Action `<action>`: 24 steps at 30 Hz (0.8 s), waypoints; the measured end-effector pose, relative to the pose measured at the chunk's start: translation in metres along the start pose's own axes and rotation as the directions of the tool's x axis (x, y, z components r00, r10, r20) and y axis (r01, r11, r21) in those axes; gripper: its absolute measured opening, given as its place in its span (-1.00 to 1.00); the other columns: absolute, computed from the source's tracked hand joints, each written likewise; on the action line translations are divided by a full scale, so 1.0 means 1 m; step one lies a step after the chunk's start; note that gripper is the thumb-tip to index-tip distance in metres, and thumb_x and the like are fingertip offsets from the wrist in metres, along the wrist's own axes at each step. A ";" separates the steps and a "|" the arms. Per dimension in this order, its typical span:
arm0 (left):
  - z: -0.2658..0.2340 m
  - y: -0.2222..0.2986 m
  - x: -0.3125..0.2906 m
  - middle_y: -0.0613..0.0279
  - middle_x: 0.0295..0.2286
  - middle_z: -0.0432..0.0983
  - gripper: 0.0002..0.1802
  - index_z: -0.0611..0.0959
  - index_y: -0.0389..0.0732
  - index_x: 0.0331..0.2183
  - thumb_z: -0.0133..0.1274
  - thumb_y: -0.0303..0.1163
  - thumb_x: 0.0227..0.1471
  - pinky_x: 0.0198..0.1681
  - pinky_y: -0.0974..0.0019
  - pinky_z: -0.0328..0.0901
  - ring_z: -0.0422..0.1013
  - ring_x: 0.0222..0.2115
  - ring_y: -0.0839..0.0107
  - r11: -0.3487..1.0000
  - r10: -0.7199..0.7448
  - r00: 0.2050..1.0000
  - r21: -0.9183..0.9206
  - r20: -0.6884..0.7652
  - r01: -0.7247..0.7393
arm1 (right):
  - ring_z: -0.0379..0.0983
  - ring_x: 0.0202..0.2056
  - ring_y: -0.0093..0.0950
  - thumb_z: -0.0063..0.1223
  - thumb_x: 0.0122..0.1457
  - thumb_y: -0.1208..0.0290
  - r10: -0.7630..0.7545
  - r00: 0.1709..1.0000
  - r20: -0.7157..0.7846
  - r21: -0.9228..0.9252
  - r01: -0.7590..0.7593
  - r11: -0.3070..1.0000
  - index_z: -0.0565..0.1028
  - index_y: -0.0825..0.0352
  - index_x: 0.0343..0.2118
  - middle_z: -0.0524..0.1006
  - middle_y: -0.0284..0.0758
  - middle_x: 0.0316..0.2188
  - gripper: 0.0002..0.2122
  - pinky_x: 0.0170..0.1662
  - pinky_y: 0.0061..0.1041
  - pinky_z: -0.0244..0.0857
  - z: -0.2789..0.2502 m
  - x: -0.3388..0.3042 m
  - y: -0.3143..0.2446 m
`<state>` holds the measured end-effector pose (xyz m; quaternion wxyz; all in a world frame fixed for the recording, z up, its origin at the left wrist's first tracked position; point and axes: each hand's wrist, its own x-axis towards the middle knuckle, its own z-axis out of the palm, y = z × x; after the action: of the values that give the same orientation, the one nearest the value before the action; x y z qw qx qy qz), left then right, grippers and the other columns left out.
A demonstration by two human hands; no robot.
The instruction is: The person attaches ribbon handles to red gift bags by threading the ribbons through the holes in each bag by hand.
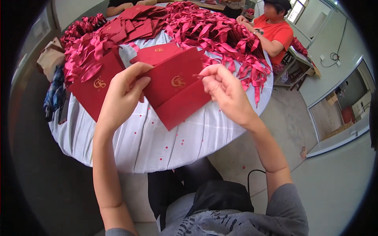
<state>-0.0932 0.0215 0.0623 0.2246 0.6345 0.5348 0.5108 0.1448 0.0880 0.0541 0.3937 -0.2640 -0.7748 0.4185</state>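
A flat dark red paper bag [173,88] with a gold emblem and a folded lower flap is held tilted above the table. My left hand [128,84] grips its left edge between thumb and fingers. At its right edge, my right hand [222,88] is closed in a pinch. A small dark red tip shows at those fingers, too small to name. Behind it lies another red bag [155,53]. To the left, beside my left wrist, rests a red bag [92,84] with the same emblem.
Pink-red ribbons [212,31] are heaped on the far side of the round table with its white cloth [189,145]. Red bags [136,23] are piled at the back. A person in an orange shirt [271,33] works at the far right. A folded umbrella [54,94] hangs at the left.
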 end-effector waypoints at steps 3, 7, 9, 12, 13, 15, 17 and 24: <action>0.004 -0.003 0.002 0.28 -0.49 0.43 -0.81 0.48 -0.43 -0.21 -0.11 -0.59 0.10 -0.53 0.52 0.25 0.31 -0.61 0.61 0.968 -0.027 0.987 -0.241 0.160 0.065 | 0.31 -0.42 -0.74 -0.02 0.20 0.52 -0.065 0.998 0.014 -0.042 0.065 0.997 0.40 0.42 -0.24 0.44 -0.42 -0.44 -0.88 -0.37 -0.75 0.22 0.018 0.000 -0.005; 0.011 -0.006 -0.001 0.28 -0.45 0.46 -0.77 0.47 -0.43 -0.16 -0.10 -0.58 0.11 -0.51 0.51 0.29 0.35 -0.58 0.60 0.927 -0.044 0.977 -0.356 0.208 0.117 | 0.34 -0.53 -0.75 0.10 0.09 0.58 -0.334 0.936 -0.108 -0.310 0.287 0.906 0.45 0.43 -0.37 0.53 -0.38 -0.49 -0.93 -0.48 -0.75 0.22 0.033 0.003 -0.008; 0.012 -0.008 -0.002 0.27 -0.45 0.46 -0.77 0.47 -0.43 -0.16 -0.10 -0.58 0.10 -0.51 0.51 0.29 0.35 -0.58 0.60 0.919 -0.043 0.978 -0.375 0.204 0.119 | 0.38 -0.53 -0.76 0.13 0.07 0.59 -0.304 0.944 -0.127 -0.371 0.239 0.897 0.46 0.42 -0.40 0.52 -0.40 -0.54 -0.92 -0.50 -0.74 0.22 0.037 0.003 -0.012; 0.013 -0.009 -0.003 0.26 -0.44 0.47 -0.77 0.47 -0.43 -0.16 -0.09 -0.58 0.10 -0.51 0.51 0.29 0.35 -0.57 0.61 0.912 -0.031 0.978 -0.394 0.208 0.113 | 0.40 -0.54 -0.75 0.14 0.05 0.59 -0.316 0.938 -0.142 -0.373 0.245 0.895 0.46 0.42 -0.42 0.52 -0.40 -0.57 -0.92 -0.53 -0.73 0.21 0.040 0.005 -0.013; 0.014 -0.010 -0.002 0.26 -0.43 0.48 -0.77 0.48 -0.43 -0.16 -0.09 -0.58 0.10 -0.51 0.51 0.29 0.35 -0.57 0.61 0.914 -0.025 0.977 -0.391 0.213 0.109 | 0.40 -0.54 -0.75 0.14 0.05 0.59 -0.316 0.938 -0.139 -0.376 0.246 0.894 0.46 0.42 -0.42 0.52 -0.40 -0.57 -0.92 -0.53 -0.73 0.21 0.041 0.005 -0.012; 0.016 -0.008 -0.002 0.27 -0.43 0.48 -0.77 0.48 -0.43 -0.17 -0.09 -0.58 0.10 -0.51 0.51 0.29 0.35 -0.57 0.61 0.915 -0.021 0.976 -0.389 0.216 0.106 | 0.39 -0.56 -0.73 0.15 0.04 0.59 -0.335 0.928 -0.162 -0.357 0.261 0.897 0.45 0.41 -0.44 0.51 -0.38 -0.58 -0.91 -0.53 -0.71 0.22 0.043 0.006 -0.010; 0.018 -0.006 -0.003 0.27 -0.43 0.48 -0.78 0.48 -0.43 -0.17 -0.08 -0.58 0.10 -0.51 0.51 0.29 0.35 -0.57 0.61 0.917 -0.013 0.975 -0.386 0.220 0.100 | 0.39 -0.56 -0.71 0.16 0.03 0.59 -0.367 0.914 -0.171 -0.403 0.276 0.873 0.44 0.41 -0.45 0.51 -0.36 -0.59 -0.91 -0.52 -0.70 0.23 0.043 0.006 -0.009; 0.023 0.008 -0.009 0.28 -0.45 0.53 -0.76 0.54 -0.41 -0.23 0.08 -0.56 -0.01 -0.56 0.55 0.25 0.34 -0.57 0.67 0.941 -0.063 0.988 -0.322 0.139 0.106 | 0.35 -0.62 -0.63 0.16 0.00 0.59 -0.429 0.874 -0.228 -0.491 0.277 0.826 0.41 0.40 -0.48 0.45 -0.34 -0.62 -0.88 -0.55 -0.62 0.22 0.049 0.000 -0.015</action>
<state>-0.0687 0.0170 0.0567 0.3823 0.5956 0.4536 0.5415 0.1026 0.0587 0.0501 0.5179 -0.2622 -0.8082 0.0996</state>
